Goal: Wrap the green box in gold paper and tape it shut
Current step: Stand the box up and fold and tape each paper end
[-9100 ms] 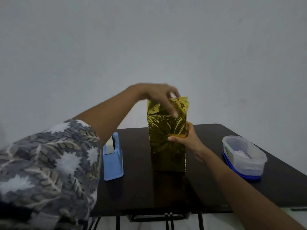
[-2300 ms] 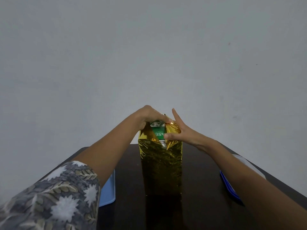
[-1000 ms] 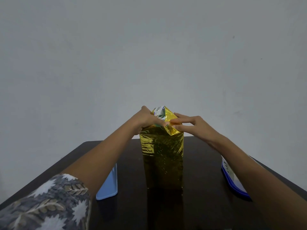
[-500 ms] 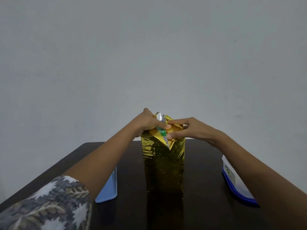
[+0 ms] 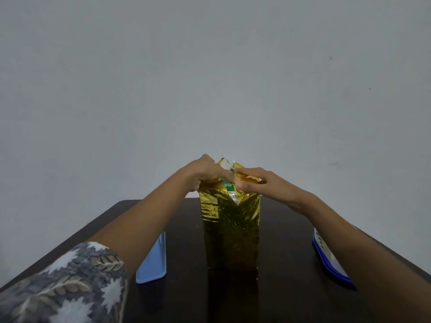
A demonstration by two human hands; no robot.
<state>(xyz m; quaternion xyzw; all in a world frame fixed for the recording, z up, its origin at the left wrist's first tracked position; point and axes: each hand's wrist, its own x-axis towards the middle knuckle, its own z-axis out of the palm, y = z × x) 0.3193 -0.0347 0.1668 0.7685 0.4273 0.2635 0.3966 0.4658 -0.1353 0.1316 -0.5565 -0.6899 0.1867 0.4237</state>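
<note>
Gold paper [image 5: 231,229], green box [image 5: 229,185]

white letters on green box [image 5: 228,185] partly hidden, only "S" legible, container [image 5: 327,257] label too blurred

Down-left of my left hand [image 5: 205,173] stands the blue dispenser [image 5: 152,259], down-right of my right hand [image 5: 263,183] the tub [image 5: 326,257]; bare table [image 5: 186,241] lies open between each and the gold-wrapped box [image 5: 231,229].

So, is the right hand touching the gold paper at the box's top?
Touching. In the head view the right hand pinches the gold paper at the top fold.
</note>
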